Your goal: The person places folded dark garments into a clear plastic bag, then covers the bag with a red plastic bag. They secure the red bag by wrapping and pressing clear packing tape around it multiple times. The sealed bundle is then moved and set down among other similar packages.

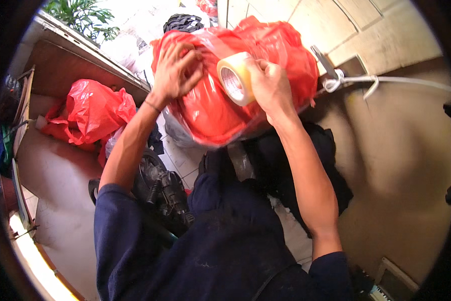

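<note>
A large bundle wrapped in shiny red plastic [210, 118], with clear film around its lower edge, is in front of me. My left hand [177, 70] lies on its upper left side with the fingers spread. A wide roll of clear, yellowish packing tape [242, 66] is in my right hand [271, 88], whose fingers close around the roll's right side. The roll is tilted against the middle of the bundle, its round core facing left. A strip of clear tape seems to cross the top of the bundle between my hands; where it ends I cannot make out.
A crumpled red plastic bag [92, 110] is at the left by a low wall. Below my left forearm are dark motorbike parts [162, 188]. Black cloth [320, 155] lies under my right forearm. A knotted white cord [401, 80] runs along the right side.
</note>
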The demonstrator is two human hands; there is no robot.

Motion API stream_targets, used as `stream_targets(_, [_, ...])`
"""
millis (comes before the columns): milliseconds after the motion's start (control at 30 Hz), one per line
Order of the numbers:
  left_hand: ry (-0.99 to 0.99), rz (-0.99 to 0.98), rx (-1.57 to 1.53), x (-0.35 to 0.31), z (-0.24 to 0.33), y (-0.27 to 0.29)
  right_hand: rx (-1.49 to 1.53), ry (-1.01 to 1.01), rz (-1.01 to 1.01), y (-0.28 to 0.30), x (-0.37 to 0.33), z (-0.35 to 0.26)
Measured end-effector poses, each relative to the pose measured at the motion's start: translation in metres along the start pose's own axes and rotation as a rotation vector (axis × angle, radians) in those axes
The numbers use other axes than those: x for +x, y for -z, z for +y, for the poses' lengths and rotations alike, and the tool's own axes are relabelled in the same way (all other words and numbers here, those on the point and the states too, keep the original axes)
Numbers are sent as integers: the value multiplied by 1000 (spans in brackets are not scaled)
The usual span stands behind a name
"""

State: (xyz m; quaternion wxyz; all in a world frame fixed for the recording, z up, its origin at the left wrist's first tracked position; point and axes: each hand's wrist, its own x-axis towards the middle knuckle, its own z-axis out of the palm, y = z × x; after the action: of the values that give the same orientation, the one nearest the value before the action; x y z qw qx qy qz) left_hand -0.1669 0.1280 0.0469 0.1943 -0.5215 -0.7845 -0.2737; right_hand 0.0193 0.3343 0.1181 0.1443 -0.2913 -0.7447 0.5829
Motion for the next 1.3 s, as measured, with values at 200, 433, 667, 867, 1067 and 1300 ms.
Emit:
stream_targets(200, [-215, 41, -70, -32, 149, 45, -22, 197, 141, 1, -25, 46])
stream_targets(433, [62, -204, 4, -101, 128, 3, -17, 38, 125, -2, -13, 64])
stream_targets(667, [-77, -273, 161, -114, 126, 7, 93, -16, 115, -6, -29, 50])
stream_targets(867, [26, -236, 138, -97, 48, -27, -155, 172, 175, -17, -37, 32])
stream_targets(1067, [194, -60, 81, -56, 57, -18, -115, 79, 204, -38, -169, 99])
stream_targets(1300, [188, -148, 145, -51, 47, -19, -331, -406, 167, -161, -113, 274])
